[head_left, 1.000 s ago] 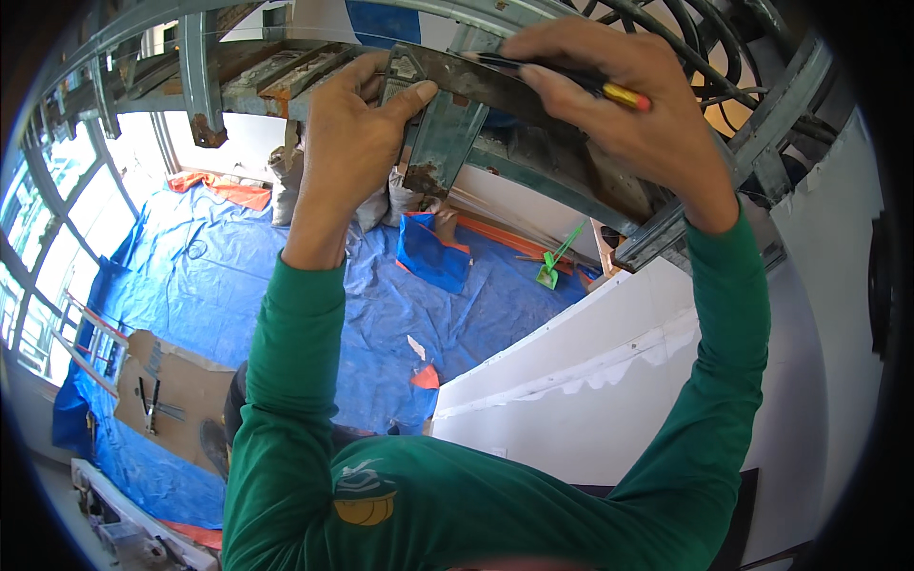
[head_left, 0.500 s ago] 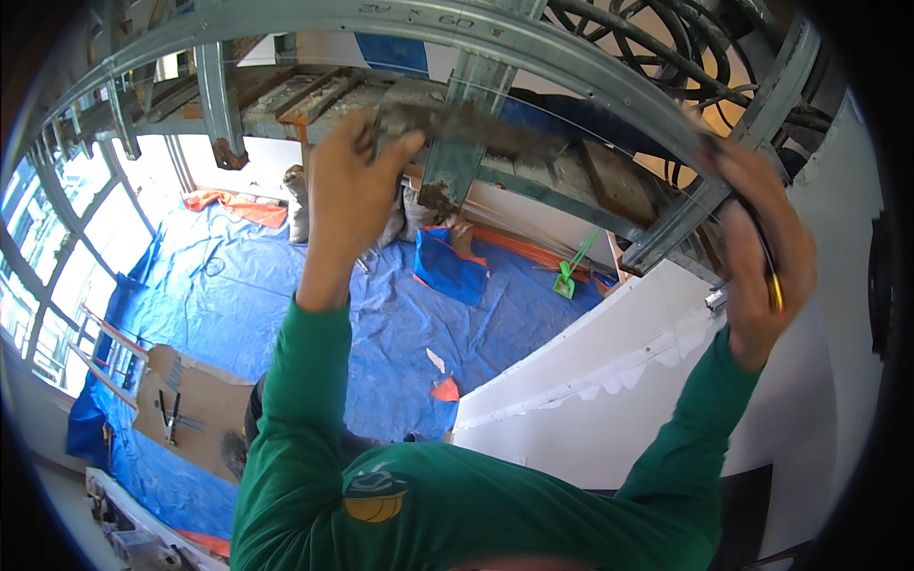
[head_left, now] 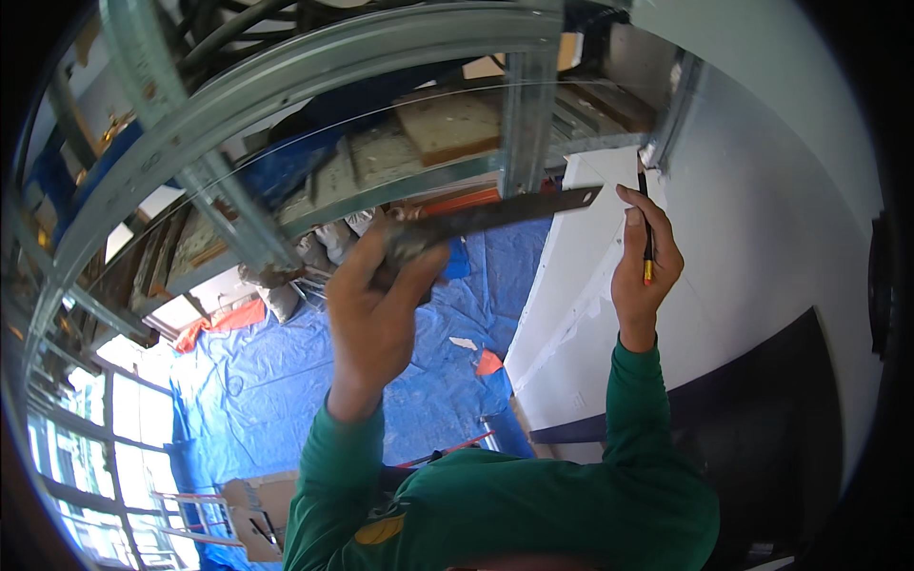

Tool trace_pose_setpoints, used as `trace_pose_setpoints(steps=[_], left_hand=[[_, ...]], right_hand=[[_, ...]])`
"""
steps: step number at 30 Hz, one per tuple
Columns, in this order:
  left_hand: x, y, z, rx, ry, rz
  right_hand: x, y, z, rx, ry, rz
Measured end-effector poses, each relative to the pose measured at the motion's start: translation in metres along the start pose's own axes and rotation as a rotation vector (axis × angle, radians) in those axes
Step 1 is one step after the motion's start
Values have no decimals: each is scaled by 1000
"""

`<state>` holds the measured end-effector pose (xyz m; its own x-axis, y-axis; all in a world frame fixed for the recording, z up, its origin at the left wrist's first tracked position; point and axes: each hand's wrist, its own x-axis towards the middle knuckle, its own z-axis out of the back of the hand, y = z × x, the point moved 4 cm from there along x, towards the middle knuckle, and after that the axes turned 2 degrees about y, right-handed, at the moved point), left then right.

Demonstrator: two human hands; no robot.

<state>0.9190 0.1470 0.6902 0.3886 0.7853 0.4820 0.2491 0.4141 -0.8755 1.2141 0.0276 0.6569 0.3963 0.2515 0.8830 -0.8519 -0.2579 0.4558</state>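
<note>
My left hand is closed around the thick end of what looks like a try square. Its dark, worn flat blade points right, with a small hole near the tip. My right hand grips a black pencil with a yellow end, tip upward, between thumb and fingers. The blade's tip lies just left of the right fingertips, apart from them. Behind both hands is a white wall panel, its upper corner beside the right hand.
A galvanized metal stud frame crosses above my hands, its uprights hanging down. Behind it runs a shelf-like ledge holding boards. Far below, a blue tarp covers the floor, with sacks and cardboard on it.
My view has swung right. My right hand has come down from the metal frame to before the white panel, pencil upright. The left hand has lowered, still holding the square.
</note>
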Motion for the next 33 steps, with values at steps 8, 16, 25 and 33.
trace_pose_setpoints(steps=[8,16,25,33], left_hand=[[89,16,-76,-20,-44,-223],[105,11,-84,45,-132,-238],[112,8,-92,34,-154,-292],[121,12,-89,-50,-169,-319]], right_hand=[[2,-50,13,-126,21,110],[27,-43,1,-48,24,173],[27,6,-73,273,27,187],[24,22,-105,289,-147,301]])
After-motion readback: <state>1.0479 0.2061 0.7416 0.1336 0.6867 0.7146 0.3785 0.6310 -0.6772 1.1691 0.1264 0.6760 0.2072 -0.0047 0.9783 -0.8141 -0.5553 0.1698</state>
